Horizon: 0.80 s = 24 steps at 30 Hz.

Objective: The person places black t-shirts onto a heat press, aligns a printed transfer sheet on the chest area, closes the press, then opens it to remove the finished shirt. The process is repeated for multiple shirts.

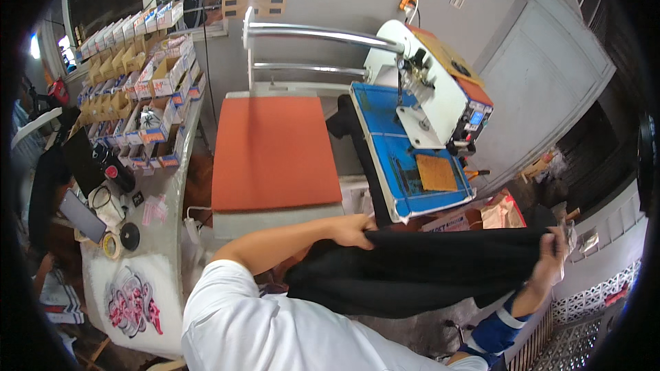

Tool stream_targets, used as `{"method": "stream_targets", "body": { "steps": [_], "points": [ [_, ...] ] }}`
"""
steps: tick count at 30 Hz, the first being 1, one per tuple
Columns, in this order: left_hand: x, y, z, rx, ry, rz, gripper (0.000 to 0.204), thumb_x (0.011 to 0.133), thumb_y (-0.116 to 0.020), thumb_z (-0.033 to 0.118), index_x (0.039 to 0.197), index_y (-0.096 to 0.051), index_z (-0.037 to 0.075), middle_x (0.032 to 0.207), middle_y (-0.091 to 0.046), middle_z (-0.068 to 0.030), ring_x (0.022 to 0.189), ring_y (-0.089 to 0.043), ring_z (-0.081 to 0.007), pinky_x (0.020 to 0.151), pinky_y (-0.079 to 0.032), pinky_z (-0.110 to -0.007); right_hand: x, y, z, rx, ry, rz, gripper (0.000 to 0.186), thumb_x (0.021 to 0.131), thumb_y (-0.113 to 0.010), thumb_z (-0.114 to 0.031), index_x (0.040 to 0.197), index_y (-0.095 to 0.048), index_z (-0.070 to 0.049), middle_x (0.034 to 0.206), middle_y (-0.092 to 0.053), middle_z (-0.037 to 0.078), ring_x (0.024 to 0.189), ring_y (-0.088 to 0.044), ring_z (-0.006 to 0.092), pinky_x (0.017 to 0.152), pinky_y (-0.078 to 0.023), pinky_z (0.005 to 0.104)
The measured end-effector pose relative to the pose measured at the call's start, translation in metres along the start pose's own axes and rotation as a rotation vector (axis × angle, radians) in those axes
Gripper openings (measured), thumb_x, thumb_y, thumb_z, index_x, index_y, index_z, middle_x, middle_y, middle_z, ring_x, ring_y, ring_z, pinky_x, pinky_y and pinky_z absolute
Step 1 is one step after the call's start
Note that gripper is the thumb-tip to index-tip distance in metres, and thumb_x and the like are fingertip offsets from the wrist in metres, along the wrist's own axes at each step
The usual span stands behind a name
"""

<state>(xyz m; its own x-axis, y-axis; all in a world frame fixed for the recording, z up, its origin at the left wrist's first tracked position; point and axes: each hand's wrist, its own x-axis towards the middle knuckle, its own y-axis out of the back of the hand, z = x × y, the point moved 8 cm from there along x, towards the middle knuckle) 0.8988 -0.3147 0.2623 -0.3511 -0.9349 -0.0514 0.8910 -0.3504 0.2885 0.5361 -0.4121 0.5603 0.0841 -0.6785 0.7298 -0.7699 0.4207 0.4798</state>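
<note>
I hold a long piece of black fabric (440,264) stretched sideways below the press. My left hand (354,232) grips its upper edge near the left end, and my right hand (548,254) grips the far right end. Above it, an orange pad (273,151) lies on the press's left lower platen. At the right, the white heat press head (433,79) stands over a blue upper plate (375,117) with a small tan square (434,172) on it. More dark cloth (361,158) hangs beside that plate's left edge.
A left-side table (157,227) carries stacked cardboard compartments (165,75), a phone (81,213), tape rolls (110,246) and a pink printed sheet (134,309). Below the press are boxes and bags (502,214). A grey door (543,75) is at right, beside railings.
</note>
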Motion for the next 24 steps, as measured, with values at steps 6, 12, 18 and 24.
{"method": "stream_targets", "body": {
  "steps": [6, 12, 18, 24],
  "points": [
    [-0.149, 0.016, -0.077, 0.187, 0.185, 0.471, 0.051, 0.087, -0.083, 0.041, 0.076, -0.052, 0.002, 0.071, -0.056, -0.0101, 0.069, -0.051, -0.0219, 0.065, -0.045, -0.04, -0.109, -0.143, 0.077, 0.079, -0.12, -0.578, 0.02, 0.083, -0.082, -0.007, 0.097, -0.073, 0.004, 0.089, -0.075, 0.013, 0.085, -0.069, 0.0232, 0.082, -0.053, 0.0356],
    [-0.29, 0.021, -0.013, 0.358, 0.266, 0.987, 0.025, 0.082, -0.083, 0.007, 0.087, -0.059, 0.002, 0.084, -0.062, -0.0127, 0.077, -0.058, -0.0354, 0.07, -0.048, -0.042, -0.216, -0.256, 0.078, 0.123, -0.008, -0.835, 0.011, 0.081, -0.07, 0.0, 0.092, -0.073, 0.002, 0.084, -0.073, 0.021, 0.078, -0.073, 0.0331, 0.074, -0.056, 0.0394],
    [-0.385, 0.006, -0.01, 0.617, 0.415, 1.294, 0.017, 0.076, -0.076, -0.005, 0.089, -0.068, 0.002, 0.095, -0.069, -0.0133, 0.086, -0.065, -0.0363, 0.075, -0.052, -0.045, -0.243, -0.32, 0.034, 0.114, -0.099, -0.886, 0.014, 0.08, -0.066, 0.004, 0.091, -0.074, 0.002, 0.086, -0.073, 0.021, 0.082, -0.074, 0.0354, 0.078, -0.057, 0.0417],
    [-0.427, 0.008, -0.042, 0.348, 0.337, 1.597, 0.015, 0.079, -0.069, -0.009, 0.091, -0.072, -0.001, 0.089, -0.07, -0.015, 0.084, -0.069, -0.0314, 0.077, -0.053, -0.037, -0.255, -0.355, 0.003, 0.166, -0.031, -0.772, 0.019, 0.082, -0.066, 0.003, 0.1, -0.072, -0.003, 0.096, -0.073, 0.017, 0.093, -0.07, 0.0378, 0.085, -0.054, 0.0457]
  ]
}}
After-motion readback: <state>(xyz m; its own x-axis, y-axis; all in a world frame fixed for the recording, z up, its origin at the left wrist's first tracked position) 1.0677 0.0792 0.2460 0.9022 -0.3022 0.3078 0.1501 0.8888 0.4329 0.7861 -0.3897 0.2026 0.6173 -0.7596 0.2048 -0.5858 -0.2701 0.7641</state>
